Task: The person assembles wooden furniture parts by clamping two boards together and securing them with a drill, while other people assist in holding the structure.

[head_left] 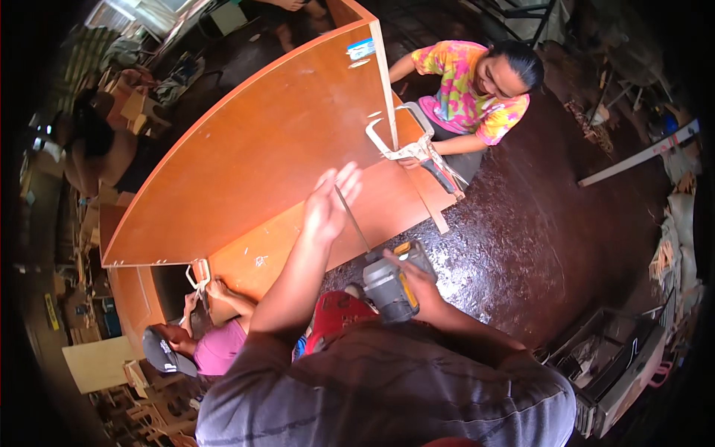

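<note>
My right hand (418,284) grips a yellow-and-black cordless drill (393,292) in front of my body. A long thin drill bit (353,220) points from it up and left. Raised beside the tip is my left hand (328,205), its fingers stretched out and slightly blurred; the bit's end overlaps them in view, and I cannot tell if they touch. Beyond stands a large orange-brown wooden panel (253,141) with a curved edge, meeting a flat board (287,235). A locking C-clamp (428,153) sits at the panel's right end, another clamp (198,277) at its left end.
A person in a bright patterned shirt (454,82) has a hand at the right clamp. At lower left, a person in a cap (165,350) reaches to the other clamp. An open toolbox (607,365) and a long pale bar (640,153) lie right; wood scraps (153,413) lie lower left.
</note>
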{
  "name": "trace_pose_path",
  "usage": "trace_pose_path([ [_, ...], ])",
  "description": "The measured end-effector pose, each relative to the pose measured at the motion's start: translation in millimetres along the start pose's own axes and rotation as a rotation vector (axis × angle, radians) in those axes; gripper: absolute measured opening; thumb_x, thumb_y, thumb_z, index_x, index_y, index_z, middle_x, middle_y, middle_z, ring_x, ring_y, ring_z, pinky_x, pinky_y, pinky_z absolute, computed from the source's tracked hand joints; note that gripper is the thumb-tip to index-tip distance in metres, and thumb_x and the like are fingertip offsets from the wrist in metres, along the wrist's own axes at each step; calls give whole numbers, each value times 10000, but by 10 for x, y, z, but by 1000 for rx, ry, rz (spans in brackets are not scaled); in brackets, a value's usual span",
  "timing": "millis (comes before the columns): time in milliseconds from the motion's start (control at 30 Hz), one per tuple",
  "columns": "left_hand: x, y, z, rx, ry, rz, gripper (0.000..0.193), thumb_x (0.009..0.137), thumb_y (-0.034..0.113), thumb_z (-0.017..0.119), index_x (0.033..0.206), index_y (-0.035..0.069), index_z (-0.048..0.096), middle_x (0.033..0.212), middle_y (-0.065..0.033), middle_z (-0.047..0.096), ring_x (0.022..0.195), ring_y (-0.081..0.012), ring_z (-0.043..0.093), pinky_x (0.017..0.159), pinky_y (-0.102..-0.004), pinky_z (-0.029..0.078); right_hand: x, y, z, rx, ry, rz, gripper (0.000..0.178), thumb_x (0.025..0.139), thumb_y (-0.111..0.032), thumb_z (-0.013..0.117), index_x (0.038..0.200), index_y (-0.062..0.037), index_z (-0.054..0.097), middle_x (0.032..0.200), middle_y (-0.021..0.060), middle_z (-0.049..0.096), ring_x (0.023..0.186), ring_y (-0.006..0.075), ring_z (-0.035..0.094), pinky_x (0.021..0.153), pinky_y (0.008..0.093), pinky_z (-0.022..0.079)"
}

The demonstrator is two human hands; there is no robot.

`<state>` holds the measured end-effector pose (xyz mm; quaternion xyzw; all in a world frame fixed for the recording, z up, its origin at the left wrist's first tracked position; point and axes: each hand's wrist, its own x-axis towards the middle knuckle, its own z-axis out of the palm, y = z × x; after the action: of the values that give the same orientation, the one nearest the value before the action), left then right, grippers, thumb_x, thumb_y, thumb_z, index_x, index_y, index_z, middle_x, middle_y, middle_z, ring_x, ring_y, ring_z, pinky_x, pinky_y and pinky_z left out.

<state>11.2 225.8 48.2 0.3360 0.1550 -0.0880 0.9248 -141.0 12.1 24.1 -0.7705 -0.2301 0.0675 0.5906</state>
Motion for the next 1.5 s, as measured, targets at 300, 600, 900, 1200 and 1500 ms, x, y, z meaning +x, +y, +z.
trace_pose_path([
  [300,345,-13,544,-239,-95,-230,126,1017,145,437,1060,69,529,1158,-127,655,997,-231,674,870,-384,576,58,-111,-22,-58,310,59,625,777,-109,739,1343,-6,495,1157,164,655,1033,256,661,910,347,515],
  [600,574,376,192,-224,-176,-354,130,1013,144,449,1033,71,554,1097,-98,666,1051,-233,646,919,-373,551,621,-266,703,-310,461,54,515,785,-80,706,1267,11,552,1133,148,661,1015,262,664,891,352,524],
  [900,781,819,-87,-54,-284,-332,149,1020,199,448,1062,79,526,1028,-105,652,1024,-253,642,873,-395,550,1061,-343,1241,-297,508,168,688,731,-158,757,1348,-39,478,1167,159,642,1006,324,655,867,390,535],
  [1200,994,732,-108,686,-389,-408,184,1027,204,402,1088,39,455,1077,-218,643,942,-311,665,819,-414,560,1047,-318,1572,-491,507,371,655,724,-130,749,1313,-46,476,1047,179,610,980,370,597,846,441,495],
  [1500,1749,424,7,1851,-633,210,283,947,206,525,1113,-7,609,875,-220,688,890,-275,690,766,-393,552,1754,456,1874,-287,698,339,655,699,30,681,1297,-61,433,1149,223,535,1103,428,533,911,458,470],
])
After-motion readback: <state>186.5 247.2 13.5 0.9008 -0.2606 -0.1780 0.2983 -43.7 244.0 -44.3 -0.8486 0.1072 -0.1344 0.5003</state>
